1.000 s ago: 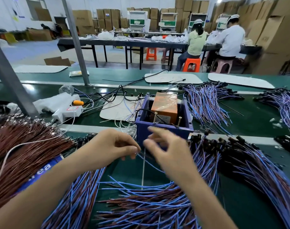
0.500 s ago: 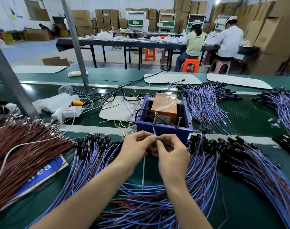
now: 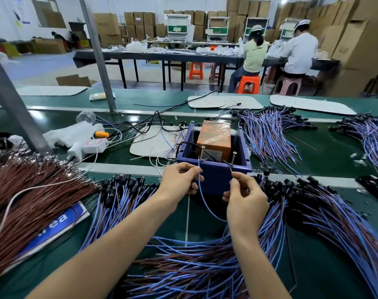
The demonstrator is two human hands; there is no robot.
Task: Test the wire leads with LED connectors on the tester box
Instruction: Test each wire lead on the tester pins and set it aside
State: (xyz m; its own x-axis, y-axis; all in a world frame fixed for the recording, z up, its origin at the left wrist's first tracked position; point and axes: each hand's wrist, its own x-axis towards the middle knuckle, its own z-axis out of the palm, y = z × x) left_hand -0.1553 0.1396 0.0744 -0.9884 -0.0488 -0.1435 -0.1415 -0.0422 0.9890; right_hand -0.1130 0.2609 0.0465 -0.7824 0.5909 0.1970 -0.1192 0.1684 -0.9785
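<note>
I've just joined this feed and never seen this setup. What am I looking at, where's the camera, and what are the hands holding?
No machine: a person's bare hands, filmed by a head-worn camera looking down at a green bench. The left hand pinches a blue wire lead, the right hand a thin dark wire end, both held at the two screws at the blue tester box. Heaps of blue leads with black connectors lie around it; brown wires lie at left.

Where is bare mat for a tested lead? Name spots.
Bare green mat between the forearms, below the tester box; another patch right of the box, between two blue wire bundles. Crowded: brown wires left, lead heap in front. The left hand and right hand pinch a lead.
</note>
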